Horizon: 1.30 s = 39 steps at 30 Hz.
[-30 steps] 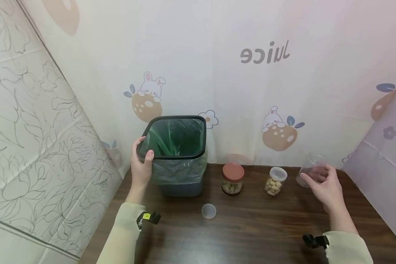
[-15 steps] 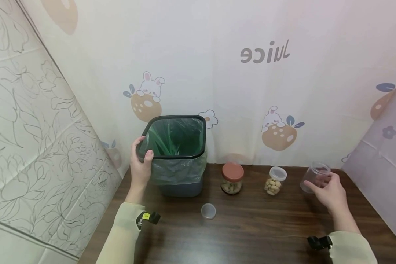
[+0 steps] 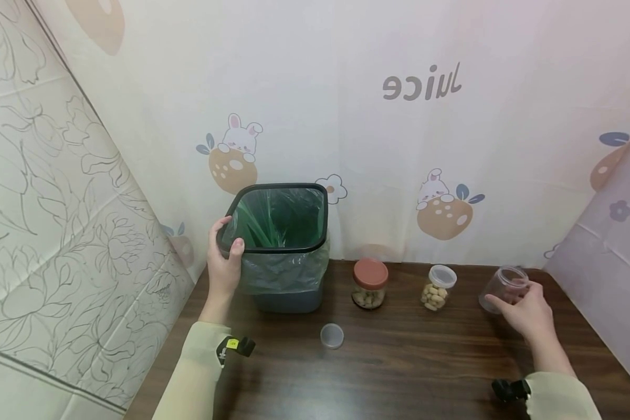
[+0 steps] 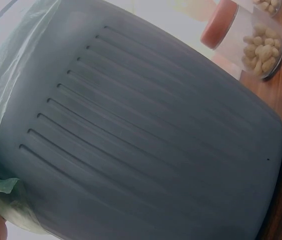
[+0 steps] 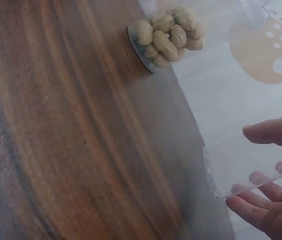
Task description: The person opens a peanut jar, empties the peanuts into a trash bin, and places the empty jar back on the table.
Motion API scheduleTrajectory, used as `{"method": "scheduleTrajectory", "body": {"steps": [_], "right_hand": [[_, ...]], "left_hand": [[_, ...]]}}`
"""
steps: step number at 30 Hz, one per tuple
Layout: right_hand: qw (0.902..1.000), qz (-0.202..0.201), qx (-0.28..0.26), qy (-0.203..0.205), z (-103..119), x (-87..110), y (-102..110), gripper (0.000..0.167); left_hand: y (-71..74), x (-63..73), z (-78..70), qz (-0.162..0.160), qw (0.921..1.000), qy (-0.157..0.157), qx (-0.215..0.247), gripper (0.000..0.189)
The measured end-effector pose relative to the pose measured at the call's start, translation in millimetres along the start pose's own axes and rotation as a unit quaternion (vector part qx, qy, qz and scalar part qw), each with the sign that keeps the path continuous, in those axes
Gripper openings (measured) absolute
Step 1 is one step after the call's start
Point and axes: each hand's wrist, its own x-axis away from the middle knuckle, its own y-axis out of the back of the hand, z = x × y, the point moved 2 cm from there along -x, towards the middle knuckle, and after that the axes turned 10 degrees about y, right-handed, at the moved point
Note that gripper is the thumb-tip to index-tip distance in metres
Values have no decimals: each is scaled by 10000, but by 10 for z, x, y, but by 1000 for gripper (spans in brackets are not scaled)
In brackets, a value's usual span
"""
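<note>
My left hand [image 3: 223,265] grips the left rim of a dark grey trash bin [image 3: 290,300], with its thumb in front. A translucent green bag [image 3: 289,274] lines the bin and folds over outside its black rim; in the left wrist view, the bin's ribbed side [image 4: 145,130] fills most of the picture. At the right end of the table, my right hand [image 3: 530,309] holds a clear lidless jar [image 3: 496,291] by its side, thumb on one side and fingers on the other. The jar looks empty, its mouth up and its base at the tabletop.
Between the hands stand a jar with a red lid [image 3: 370,274], with pale nuts inside, and a smaller white-lidded jar of peanuts [image 3: 434,296]. A loose round translucent lid [image 3: 332,336] lies on the brown wooden table [image 3: 399,361]. Printed cloth [image 3: 346,128] hangs close behind.
The clear jar, in my right hand, has come down and slightly toward me, from near the back cloth to the tabletop. My left hand and the bin have stayed put.
</note>
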Motion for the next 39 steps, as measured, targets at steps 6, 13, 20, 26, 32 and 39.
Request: {"method": "scheduleTrajectory", "body": {"steps": [6, 13, 20, 26, 32, 39], "right_hand": [[9999, 18, 79, 61, -50, 35, -48, 87], [9999, 41, 35, 89, -66, 55, -66, 87], [9998, 87, -149, 26, -82, 68, -75, 86], [9995, 114, -288, 55, -87, 51, -92, 85], [9997, 75, -231, 43, -79, 46, -94, 86], [9998, 58, -144, 98, -79, 37, -91, 86]], "left_hand": [[1, -3, 8, -10, 10000, -27, 5, 71], [3, 2, 10, -27, 10000, -16, 16, 70], [-3, 2, -8, -3, 10000, 18, -3, 69], [-1, -2, 5, -34, 10000, 0, 5, 69], [-3, -17, 17, -35, 10000, -48, -8, 68], [4, -18, 14, -17, 10000, -48, -8, 68]]}}
